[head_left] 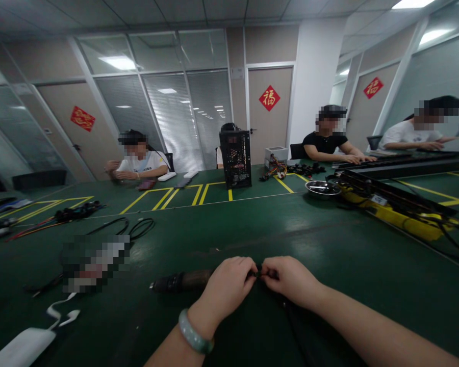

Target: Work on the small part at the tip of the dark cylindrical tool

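Closest to me, my left hand (pixel 229 285) and right hand (pixel 290 279) meet at the near edge of the green worktop (pixel 252 229), fingertips almost touching. Each grip is closed, pinching a short stretch of a black cable (pixel 260 273) between thumb and fingers; the cable sits right between the two hands, and a dark length of it trails from under the right hand towards me. What exactly the pinched part is, I cannot tell, as it is small and dark. A pale green bracelet (pixel 195 334) circles my left wrist. Just left of the left hand lies a dark cylindrical piece (pixel 179 281), flat on the worktop, its right end hidden behind my knuckles, so I cannot tell whether I touch it. Further left, near the corner, rest a white device (pixel 19 349) and a white cord (pixel 61 312). Beyond those, black cable loops (pixel 137 228) and a bundle of wires (pixel 76 211) lie well apart from my hands. Towards the middle of the worktop, yellow lines are marked, and a black computer case (pixel 235 159) stands upright. To the right sit a metal bowl (pixel 323 188) and a long yellow unit (pixel 398 216). On the far side, three people sit at the worktop, their hands on their own things, and a red sign (pixel 269 98) hangs on the door behind them.
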Available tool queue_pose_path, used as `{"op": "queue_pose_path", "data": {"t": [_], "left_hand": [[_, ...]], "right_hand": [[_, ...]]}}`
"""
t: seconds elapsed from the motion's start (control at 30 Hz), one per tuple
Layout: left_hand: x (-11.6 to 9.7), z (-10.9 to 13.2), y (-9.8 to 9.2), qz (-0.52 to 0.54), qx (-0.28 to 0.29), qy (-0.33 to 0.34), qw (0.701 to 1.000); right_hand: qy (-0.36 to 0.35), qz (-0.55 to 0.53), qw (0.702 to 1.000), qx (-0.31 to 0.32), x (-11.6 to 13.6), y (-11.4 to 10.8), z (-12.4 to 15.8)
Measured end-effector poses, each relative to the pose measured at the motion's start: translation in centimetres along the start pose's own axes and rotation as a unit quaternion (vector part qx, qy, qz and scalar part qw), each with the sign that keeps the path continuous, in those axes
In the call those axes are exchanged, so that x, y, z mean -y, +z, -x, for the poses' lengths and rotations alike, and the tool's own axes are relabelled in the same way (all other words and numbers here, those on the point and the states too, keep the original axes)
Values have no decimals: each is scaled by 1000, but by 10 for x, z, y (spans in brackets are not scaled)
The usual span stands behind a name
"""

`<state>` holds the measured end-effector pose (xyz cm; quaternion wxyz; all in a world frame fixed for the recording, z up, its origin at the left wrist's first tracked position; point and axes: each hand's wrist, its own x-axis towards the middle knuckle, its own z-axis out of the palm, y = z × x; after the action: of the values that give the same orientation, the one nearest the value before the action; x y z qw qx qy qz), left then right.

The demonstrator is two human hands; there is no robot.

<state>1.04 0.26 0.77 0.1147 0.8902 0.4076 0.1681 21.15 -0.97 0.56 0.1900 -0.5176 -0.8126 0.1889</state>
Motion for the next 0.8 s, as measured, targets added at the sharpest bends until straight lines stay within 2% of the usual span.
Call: {"op": "queue_pose_path", "data": {"t": [0.17, 0.47, 0.8], "left_hand": [[-1, 0, -1, 1, 3, 2, 1000], [-4, 0, -3, -13, 6, -8, 1000], [-2, 0, -2, 7, 11, -37, 999]], "right_hand": [[-13, -7, 1000, -10, 3, -1, 1], [16, -39, 999, -16, 3, -1, 1], [2, -9, 1000, -7, -4, 4, 0]]}}
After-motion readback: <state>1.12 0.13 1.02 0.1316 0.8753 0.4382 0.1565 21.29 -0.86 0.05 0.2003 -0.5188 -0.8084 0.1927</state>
